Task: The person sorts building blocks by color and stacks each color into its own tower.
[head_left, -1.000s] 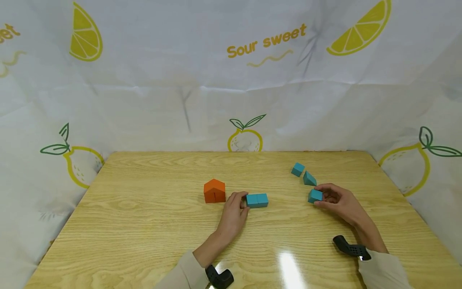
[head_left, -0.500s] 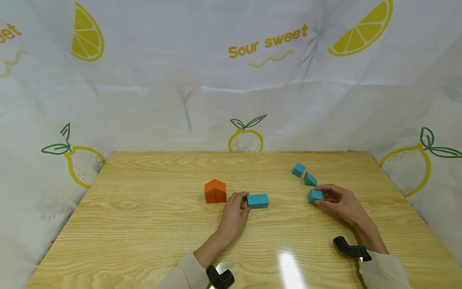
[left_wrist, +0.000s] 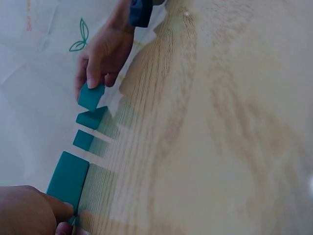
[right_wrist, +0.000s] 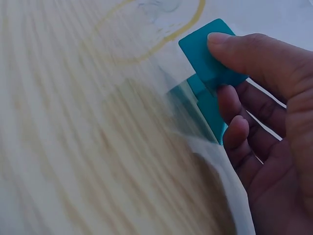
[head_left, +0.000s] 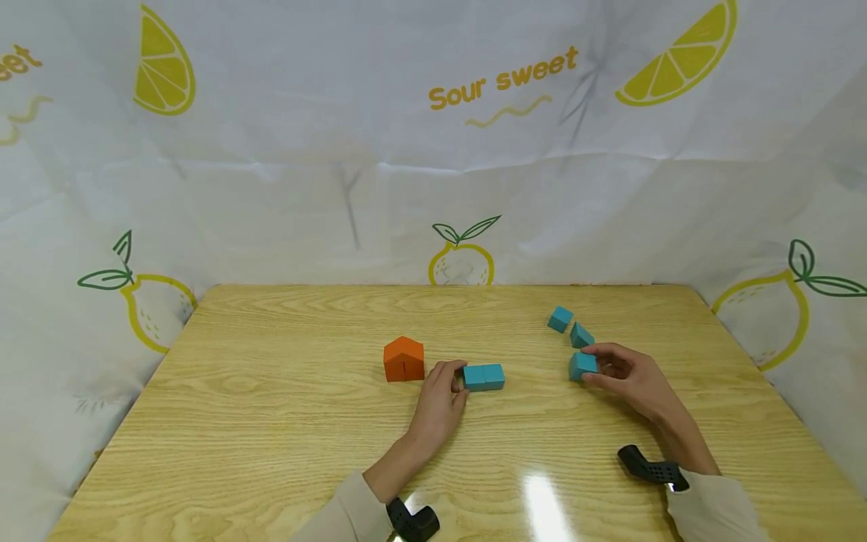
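Observation:
Two blue cubes stand side by side as a pair (head_left: 484, 377) on the table, left of its middle right area. My left hand (head_left: 439, 406) pinches the left end of the pair between thumb and fingers; its thumb lies along the near side in the left wrist view. Farther right, my right hand (head_left: 633, 380) holds another blue cube (head_left: 583, 366) between thumb and fingers, and the thumb presses on one face of this cube (right_wrist: 210, 51) in the right wrist view. Just behind it lie a blue triangular block (head_left: 580, 336) and a loose blue cube (head_left: 560, 319).
An orange house-shaped stack of blocks (head_left: 403, 360) stands left of the left hand, close to its fingers. The wooden table (head_left: 271, 421) ends at a white cloth (head_left: 339, 211) printed with lemons, which hangs behind and at both sides.
The right hand has moved a little to the left with its blue cube, nearer the triangular block in the head view. The left hand and the pair stay in place.

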`<action>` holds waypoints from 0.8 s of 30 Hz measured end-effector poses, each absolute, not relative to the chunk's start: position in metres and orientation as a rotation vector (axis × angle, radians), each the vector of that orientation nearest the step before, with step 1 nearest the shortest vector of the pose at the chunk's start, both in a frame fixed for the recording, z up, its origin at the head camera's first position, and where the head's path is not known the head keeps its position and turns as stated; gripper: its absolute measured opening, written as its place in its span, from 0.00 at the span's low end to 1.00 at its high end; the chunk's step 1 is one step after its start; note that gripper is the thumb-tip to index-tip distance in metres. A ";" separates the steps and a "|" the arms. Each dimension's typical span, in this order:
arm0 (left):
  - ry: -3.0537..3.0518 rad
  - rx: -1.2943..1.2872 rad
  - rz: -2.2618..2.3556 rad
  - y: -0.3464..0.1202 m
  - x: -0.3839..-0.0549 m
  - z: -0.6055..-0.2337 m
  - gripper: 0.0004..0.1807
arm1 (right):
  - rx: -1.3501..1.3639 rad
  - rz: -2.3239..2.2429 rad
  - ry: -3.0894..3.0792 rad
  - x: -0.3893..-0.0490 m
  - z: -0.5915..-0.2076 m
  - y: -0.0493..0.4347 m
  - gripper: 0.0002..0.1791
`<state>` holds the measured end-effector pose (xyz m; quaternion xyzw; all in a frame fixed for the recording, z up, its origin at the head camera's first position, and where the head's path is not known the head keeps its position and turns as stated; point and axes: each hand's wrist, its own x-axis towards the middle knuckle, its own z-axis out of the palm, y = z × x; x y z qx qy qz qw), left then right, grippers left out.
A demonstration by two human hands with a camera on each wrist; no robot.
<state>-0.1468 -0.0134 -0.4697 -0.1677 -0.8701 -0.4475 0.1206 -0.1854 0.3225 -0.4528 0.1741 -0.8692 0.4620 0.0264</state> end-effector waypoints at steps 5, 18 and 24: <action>-2.545 -0.492 -1.311 -0.013 -0.146 -0.469 0.21 | 0.574 1.436 -2.652 -0.186 -0.449 0.316 0.21; -2.534 -0.486 -1.309 -0.014 -0.145 -0.469 0.21 | 0.706 1.470 -2.594 -0.185 -0.439 0.290 0.21; -2.520 -0.501 -1.290 -0.014 -0.146 -0.471 0.21 | 0.765 1.482 -2.563 -0.186 -0.435 0.278 0.20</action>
